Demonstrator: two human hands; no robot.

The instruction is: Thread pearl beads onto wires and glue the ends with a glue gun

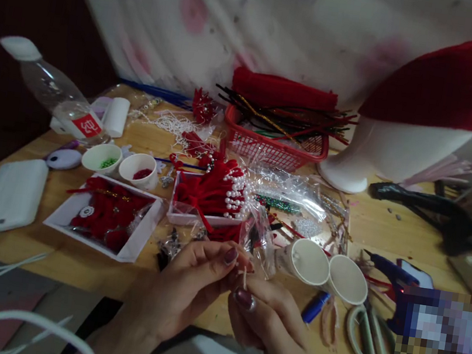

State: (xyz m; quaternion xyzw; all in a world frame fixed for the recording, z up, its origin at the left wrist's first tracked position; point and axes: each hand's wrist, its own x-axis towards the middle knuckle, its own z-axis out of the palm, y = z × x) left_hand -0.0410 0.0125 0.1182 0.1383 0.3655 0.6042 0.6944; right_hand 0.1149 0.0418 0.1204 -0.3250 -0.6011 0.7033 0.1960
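1. While both forearms angle inward over the near edge of the surface point(380, 222), the two hands meet just on the person's side of the white pearl box point(181, 217), fingers almost touching.
2. Left hand point(185, 279): near the pearl box, wrist low, fingers curled rightward, thumb laid over them, dark nail showing. Thumb and index together; cannot tell if anything is clamped between them.
3. Right hand point(274, 319): a bit farther from the pearl box than the left, angled up-left, thumb bent, nail up, other fingers curled under. Thumb and index clamped on a small pale piece point(244, 279).
4. Pale piece: thin, short, sticks up between the thumbs, on the person's side of the pearl box toward its right end. Exact form too small to tell.
5. In the pearl box: red fuzzy stems point(202, 190), white pearls point(237, 195) at their right ends.
6. Left of the pearl box, just beside: white tray point(143, 234) with red pieces.
7. Right of the pearl box, nearer the person: two paper cups point(281, 260) side by side, then blue cap point(314, 307), scissors point(380, 340) farther right.
8. Behind the pearl box: red basket point(273, 147), thin stems across its top.
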